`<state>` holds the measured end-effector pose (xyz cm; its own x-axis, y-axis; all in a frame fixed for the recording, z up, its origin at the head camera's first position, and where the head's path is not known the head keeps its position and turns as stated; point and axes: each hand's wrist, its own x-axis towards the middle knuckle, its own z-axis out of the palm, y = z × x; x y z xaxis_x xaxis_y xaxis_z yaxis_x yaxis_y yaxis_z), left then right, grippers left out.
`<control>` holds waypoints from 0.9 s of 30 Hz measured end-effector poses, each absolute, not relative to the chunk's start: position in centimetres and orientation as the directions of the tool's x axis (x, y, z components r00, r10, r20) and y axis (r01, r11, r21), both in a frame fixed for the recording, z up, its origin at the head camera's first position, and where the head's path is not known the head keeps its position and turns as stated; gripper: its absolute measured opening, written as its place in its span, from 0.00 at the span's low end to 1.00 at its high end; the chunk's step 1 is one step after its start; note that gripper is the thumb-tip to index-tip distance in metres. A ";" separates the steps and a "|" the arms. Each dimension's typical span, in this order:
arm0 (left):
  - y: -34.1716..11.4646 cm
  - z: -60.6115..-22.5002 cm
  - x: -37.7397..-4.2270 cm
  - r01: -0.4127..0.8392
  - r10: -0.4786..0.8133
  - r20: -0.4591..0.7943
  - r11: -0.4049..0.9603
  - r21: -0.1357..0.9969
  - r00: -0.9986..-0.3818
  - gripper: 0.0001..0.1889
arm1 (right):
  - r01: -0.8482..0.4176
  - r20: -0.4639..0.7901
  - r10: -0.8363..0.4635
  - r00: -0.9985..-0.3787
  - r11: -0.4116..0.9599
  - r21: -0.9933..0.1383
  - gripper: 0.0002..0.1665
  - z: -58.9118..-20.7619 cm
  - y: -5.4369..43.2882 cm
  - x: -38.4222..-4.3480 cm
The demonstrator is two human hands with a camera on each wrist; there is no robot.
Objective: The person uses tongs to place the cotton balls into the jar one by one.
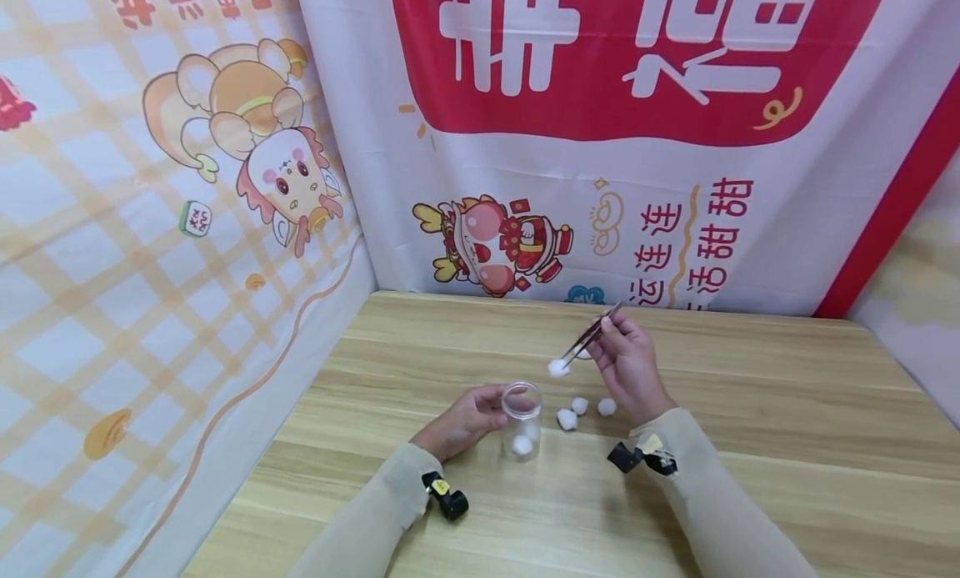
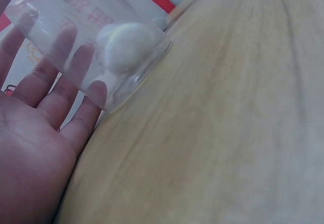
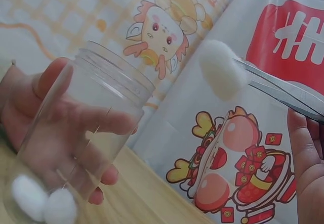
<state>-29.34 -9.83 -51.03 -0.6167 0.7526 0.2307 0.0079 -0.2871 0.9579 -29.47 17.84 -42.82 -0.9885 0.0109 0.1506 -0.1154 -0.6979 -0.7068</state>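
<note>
My left hand [image 1: 471, 417] holds a clear plastic jar [image 1: 522, 415] upright on the table, thumb and fingers around its side. The jar has no lid on, and two cotton balls [image 3: 29, 197] lie at its bottom in the right wrist view. My right hand [image 1: 628, 363] pinches metal tweezers [image 1: 588, 338]. Their tips grip a cotton ball [image 3: 220, 70], held in the air beyond the jar and a little to its right. Three loose cotton balls [image 1: 567, 419] sit on the table right of the jar. Another white piece [image 1: 582, 354] shows partly behind the tweezers.
The wood-grain table [image 1: 420, 336] meets a printed cloth wall [image 1: 480, 161] at its back edge. A second patterned cloth [image 1: 187, 311] hangs along the left side. Black wrist cameras [image 1: 448, 498] are strapped to both sleeves.
</note>
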 end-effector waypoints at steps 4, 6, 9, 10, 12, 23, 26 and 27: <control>-9.8 -51.1 -29.4 0.018 0.753 0.242 -0.293 0.956 -0.612 0.33 | -0.110 0.152 0.003 -0.988 -0.702 -0.703 0.06 -42.8 17.6 -29.3; -9.8 -51.2 -29.4 0.026 0.754 0.248 -0.293 0.956 -0.609 0.35 | -0.100 0.147 -0.005 -0.989 -0.705 -0.702 0.08 -42.8 17.4 -29.2; -9.8 -51.2 -29.5 0.026 0.753 0.248 -0.294 0.955 -0.609 0.35 | -0.095 0.145 -0.013 -0.989 -0.693 -0.714 0.09 -42.8 17.1 -29.0; -9.8 -51.2 -29.5 0.023 0.754 0.247 -0.294 0.955 -0.609 0.33 | -0.095 0.145 -0.015 -0.989 -0.688 -0.719 0.09 -42.8 17.0 -29.0; -9.8 -51.2 -29.5 0.015 0.755 0.246 -0.299 0.954 -0.608 0.31 | -0.097 0.153 -0.021 -0.988 -0.684 -0.723 0.07 -42.9 16.7 -29.0; -9.7 -51.4 -29.6 0.038 0.759 0.291 -0.332 0.942 -0.582 0.29 | -0.104 0.179 -0.043 -0.983 -0.673 -0.732 0.02 -43.2 15.7 -28.7; -9.8 -51.5 -29.6 0.037 0.758 0.288 -0.330 0.943 -0.585 0.28 | -0.091 0.162 -0.045 -0.986 -0.669 -0.738 0.02 -43.1 15.3 -28.5; -9.8 -51.5 -29.6 0.037 0.757 0.285 -0.327 0.944 -0.587 0.28 | -0.086 0.158 -0.048 -0.986 -0.669 -0.738 0.02 -43.1 15.2 -28.5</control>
<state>-29.63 -9.76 -51.50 -0.5874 0.7573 0.2854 0.0371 -0.3271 0.9443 -28.46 15.23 -43.11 -0.9862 -0.0479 0.1582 -0.0859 -0.6692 -0.7381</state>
